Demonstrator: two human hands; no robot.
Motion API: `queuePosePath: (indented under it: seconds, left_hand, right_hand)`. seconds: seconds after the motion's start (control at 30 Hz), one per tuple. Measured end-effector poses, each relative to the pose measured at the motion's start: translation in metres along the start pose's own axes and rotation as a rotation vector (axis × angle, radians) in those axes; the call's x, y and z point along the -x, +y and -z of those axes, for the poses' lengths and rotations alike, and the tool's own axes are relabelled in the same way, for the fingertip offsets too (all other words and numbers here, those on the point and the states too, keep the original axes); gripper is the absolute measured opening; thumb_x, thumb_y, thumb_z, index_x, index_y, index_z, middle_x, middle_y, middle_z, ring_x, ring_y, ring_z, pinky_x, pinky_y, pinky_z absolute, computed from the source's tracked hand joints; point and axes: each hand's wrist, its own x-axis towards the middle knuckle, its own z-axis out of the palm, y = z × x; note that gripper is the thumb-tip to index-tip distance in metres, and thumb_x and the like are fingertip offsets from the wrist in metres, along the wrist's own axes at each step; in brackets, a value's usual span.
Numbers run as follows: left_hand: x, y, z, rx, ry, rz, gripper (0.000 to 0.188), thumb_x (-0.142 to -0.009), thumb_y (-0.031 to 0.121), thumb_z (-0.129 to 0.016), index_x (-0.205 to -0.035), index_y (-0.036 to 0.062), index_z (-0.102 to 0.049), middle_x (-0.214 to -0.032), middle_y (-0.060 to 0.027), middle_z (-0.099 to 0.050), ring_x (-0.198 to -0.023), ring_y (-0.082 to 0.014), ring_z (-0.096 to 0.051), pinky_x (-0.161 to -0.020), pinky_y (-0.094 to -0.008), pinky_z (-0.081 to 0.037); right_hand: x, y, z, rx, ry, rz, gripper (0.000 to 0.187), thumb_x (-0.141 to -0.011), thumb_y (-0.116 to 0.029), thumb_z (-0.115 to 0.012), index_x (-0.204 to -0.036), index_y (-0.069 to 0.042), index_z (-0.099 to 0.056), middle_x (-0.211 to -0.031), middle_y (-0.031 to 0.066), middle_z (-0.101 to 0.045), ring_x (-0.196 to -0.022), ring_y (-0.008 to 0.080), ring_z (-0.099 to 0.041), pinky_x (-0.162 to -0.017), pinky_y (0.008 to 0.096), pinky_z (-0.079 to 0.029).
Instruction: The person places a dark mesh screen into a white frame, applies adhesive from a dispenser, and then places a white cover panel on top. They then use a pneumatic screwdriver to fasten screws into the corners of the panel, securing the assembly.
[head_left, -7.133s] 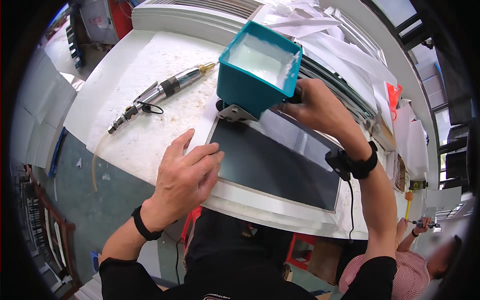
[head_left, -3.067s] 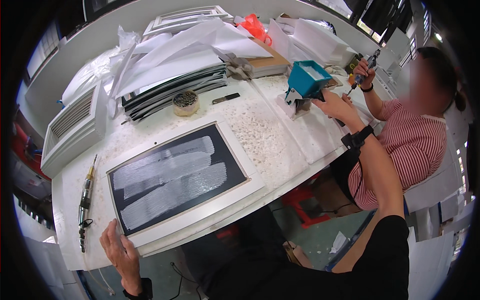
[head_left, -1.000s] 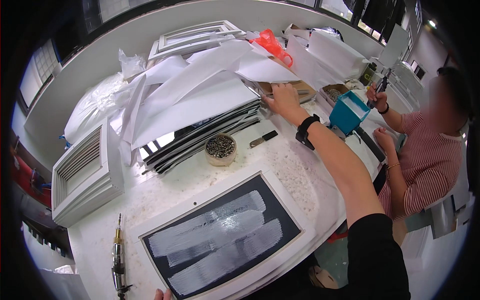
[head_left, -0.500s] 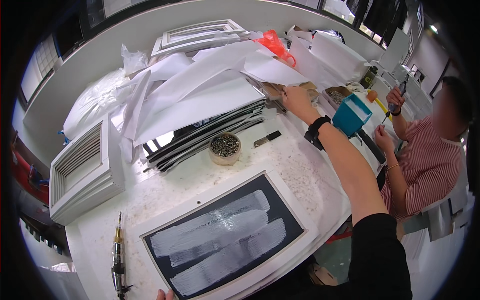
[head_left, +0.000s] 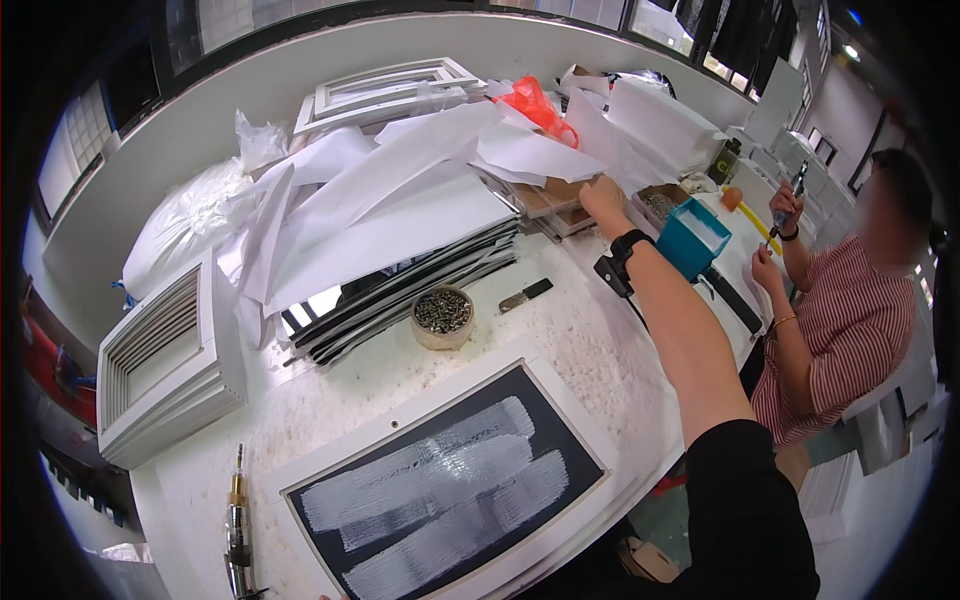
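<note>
My right hand point(head_left: 603, 203) reaches far out, fingers curled in at the edge of flat brown cardboard pieces point(head_left: 548, 198) beside the white sheets. What the fingers hold is hidden. Of my left hand only a sliver of fingertip shows at the lower edge, by the near corner of a white frame point(head_left: 395, 424). In this frame lies a dark panel point(head_left: 549, 424) brushed with broad whitish, wet-looking streaks. A round tub of screws point(head_left: 442, 316) and a utility knife point(head_left: 526, 296) lie beyond it. A power screwdriver point(head_left: 237, 530) rests to the frame's left.
White frames point(head_left: 170, 370) are stacked at the left. White sheets point(head_left: 400, 215) cover a stack of dark-edged panels point(head_left: 420, 280). A teal container point(head_left: 692, 238) and a box of small hardware point(head_left: 657, 203) stand near my right wrist. At the right a person point(head_left: 850, 320) holds a screwdriver tool point(head_left: 788, 207).
My right hand has shifted a little right along the cardboard pieces. My left fingertips have mostly slipped below the lower edge. The view has tilted slightly.
</note>
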Motion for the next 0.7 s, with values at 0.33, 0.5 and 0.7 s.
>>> queuePosePath:
  seconds: [0.33, 0.5, 0.7]
  left_hand:
    - [0.008, -0.010, -0.004, 0.020, -0.020, 0.045, 0.038, -0.091, 0.006, -0.057, -0.127, 0.0008, -0.069, -0.127, -0.0299, -0.061, -0.113, -0.0452, -0.060, -0.099, -0.0510, -0.049]
    - [0.009, -0.012, -0.002, 0.030, -0.027, 0.038, 0.037, -0.093, 0.008, -0.058, -0.128, 0.0011, -0.069, -0.127, -0.0300, -0.060, -0.113, -0.0450, -0.060, -0.099, -0.0509, -0.050]
    - [0.004, -0.009, -0.001, 0.050, -0.019, -0.002, 0.035, -0.095, 0.009, -0.059, -0.128, 0.0018, -0.069, -0.129, -0.0297, -0.060, -0.112, -0.0442, -0.060, -0.097, -0.0503, -0.050]
  right_hand:
    - [-0.038, 0.016, 0.007, 0.030, -0.138, -0.294, 0.046, -0.086, -0.037, -0.063, -0.115, -0.004, -0.076, -0.122, 0.0268, -0.071, -0.119, 0.0449, -0.066, -0.098, 0.0497, -0.052]
    - [-0.050, 0.034, -0.002, -0.019, -0.163, -0.259, 0.047, -0.085, -0.033, -0.064, -0.117, -0.001, -0.075, -0.125, 0.0284, -0.069, -0.121, 0.0450, -0.065, -0.101, 0.0474, -0.051]
    - [-0.050, 0.042, -0.005, -0.264, -0.071, -0.303, 0.034, -0.085, -0.022, -0.068, -0.108, 0.003, -0.072, -0.103, 0.0228, -0.072, -0.101, 0.0400, -0.068, -0.082, 0.0462, -0.055]
